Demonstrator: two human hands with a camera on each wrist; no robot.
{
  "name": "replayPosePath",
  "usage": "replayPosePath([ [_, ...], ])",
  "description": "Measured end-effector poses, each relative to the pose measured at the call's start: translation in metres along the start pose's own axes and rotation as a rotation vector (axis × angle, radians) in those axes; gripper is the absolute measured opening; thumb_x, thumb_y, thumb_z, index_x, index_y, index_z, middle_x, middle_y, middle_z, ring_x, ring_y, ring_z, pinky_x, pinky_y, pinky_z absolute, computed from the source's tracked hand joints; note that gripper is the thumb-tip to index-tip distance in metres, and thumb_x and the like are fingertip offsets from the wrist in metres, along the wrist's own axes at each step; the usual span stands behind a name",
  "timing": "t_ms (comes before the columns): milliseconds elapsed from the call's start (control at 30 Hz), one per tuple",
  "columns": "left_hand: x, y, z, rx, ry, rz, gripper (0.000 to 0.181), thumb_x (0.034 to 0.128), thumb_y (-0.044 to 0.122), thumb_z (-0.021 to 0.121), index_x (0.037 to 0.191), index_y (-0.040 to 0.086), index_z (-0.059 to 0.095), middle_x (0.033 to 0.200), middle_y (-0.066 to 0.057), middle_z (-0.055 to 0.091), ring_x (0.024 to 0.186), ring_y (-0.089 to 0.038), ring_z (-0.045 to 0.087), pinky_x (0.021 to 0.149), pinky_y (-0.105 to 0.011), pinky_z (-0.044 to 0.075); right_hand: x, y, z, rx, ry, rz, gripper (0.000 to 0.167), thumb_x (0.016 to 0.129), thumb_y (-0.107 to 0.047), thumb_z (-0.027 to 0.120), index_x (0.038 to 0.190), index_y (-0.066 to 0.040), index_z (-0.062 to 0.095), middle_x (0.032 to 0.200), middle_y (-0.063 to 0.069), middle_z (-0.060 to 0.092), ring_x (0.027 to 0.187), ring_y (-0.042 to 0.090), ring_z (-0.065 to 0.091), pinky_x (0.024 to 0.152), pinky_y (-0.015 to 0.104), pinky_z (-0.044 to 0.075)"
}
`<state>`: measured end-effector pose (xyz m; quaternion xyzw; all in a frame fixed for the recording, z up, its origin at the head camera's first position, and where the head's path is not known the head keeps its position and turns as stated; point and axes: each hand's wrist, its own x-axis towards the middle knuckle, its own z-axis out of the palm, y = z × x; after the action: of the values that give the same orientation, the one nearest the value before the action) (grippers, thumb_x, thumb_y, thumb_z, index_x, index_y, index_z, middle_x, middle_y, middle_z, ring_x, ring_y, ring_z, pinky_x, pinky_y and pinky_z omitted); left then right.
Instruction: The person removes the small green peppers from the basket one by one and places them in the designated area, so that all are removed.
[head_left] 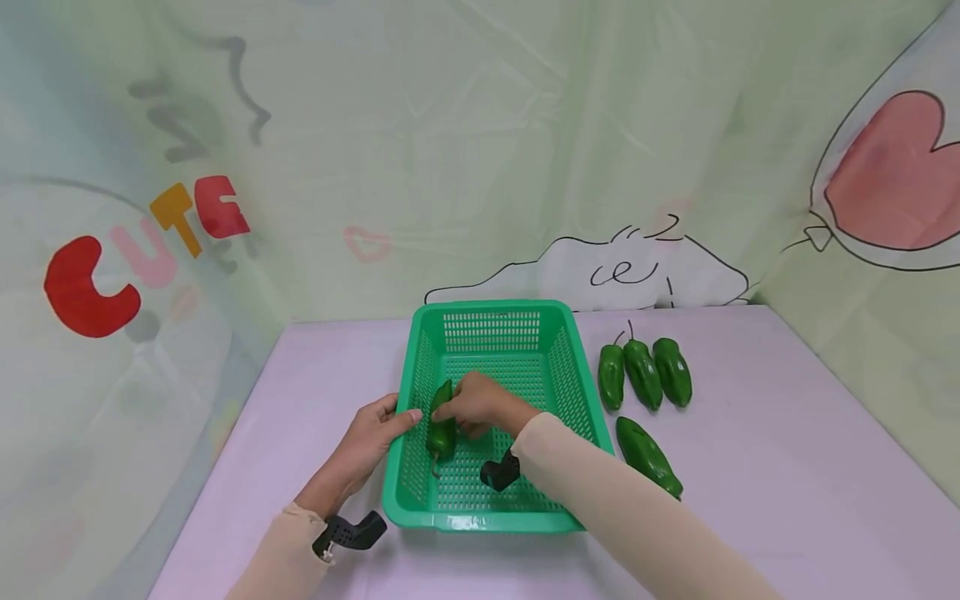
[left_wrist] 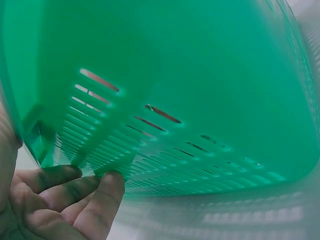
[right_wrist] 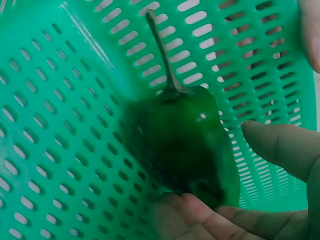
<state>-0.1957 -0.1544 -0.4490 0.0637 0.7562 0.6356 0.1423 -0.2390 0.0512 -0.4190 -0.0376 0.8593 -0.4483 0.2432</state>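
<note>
A green plastic basket [head_left: 491, 522] with slotted walls stands on the table. My left hand [head_left: 367, 437] holds its left rim, thumb over the top edge; in the left wrist view the fingers [left_wrist: 102, 205] lie against the outer wall. Inside the basket, along its left wall, lies a green pepper [head_left: 442, 443] with its stem toward me. My right hand [head_left: 483, 402] reaches in from the right and holds this pepper at its far part, fingers curled over it. In the right wrist view the thumb [right_wrist: 285, 145] is beside the pepper [right_wrist: 185, 135]; its far end is partly hidden.
Right of the basket, three green peppers stand in a row: one at left [head_left: 611, 377], one in the middle [head_left: 642, 375], one at right [head_left: 672, 372]. Another pepper [head_left: 648, 457] lies nearer, partly by my right sleeve. A printed curtain [head_left: 480, 167] hangs behind the table [head_left: 780, 433].
</note>
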Motion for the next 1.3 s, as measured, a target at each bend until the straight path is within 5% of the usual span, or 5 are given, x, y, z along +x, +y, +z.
replayPosePath([
  [700, -0.001, 0.0, -0.001, -0.006, -0.025, 0.021, 0.056, 0.1061, 0.025, 0.061, 0.152, -0.003, 0.046, 0.141, -0.025, 0.062, 0.122, -0.037, 0.067, 0.097, -0.041, 0.059, 0.001, 0.0, 0.011, 0.087, -0.021, -0.008, 0.02, 0.09, -0.01, 0.079, 0.096, 0.007, 0.07, 0.084, 0.015, 0.071, 0.073, 0.026, 0.074, 0.068, 0.04, 0.065],
  [1300, -0.001, -0.001, -0.002, -0.007, -0.031, 0.019, 0.057, 0.1062, 0.028, 0.062, 0.151, -0.003, 0.046, 0.134, -0.025, 0.066, 0.117, -0.034, 0.07, 0.097, -0.039, 0.059, -0.021, -0.004, -0.026, 0.21, -0.051, -0.041, 0.044, 0.095, -0.009, 0.074, 0.131, 0.013, 0.061, 0.102, 0.017, 0.075, 0.088, 0.027, 0.077, 0.076, 0.04, 0.065],
])
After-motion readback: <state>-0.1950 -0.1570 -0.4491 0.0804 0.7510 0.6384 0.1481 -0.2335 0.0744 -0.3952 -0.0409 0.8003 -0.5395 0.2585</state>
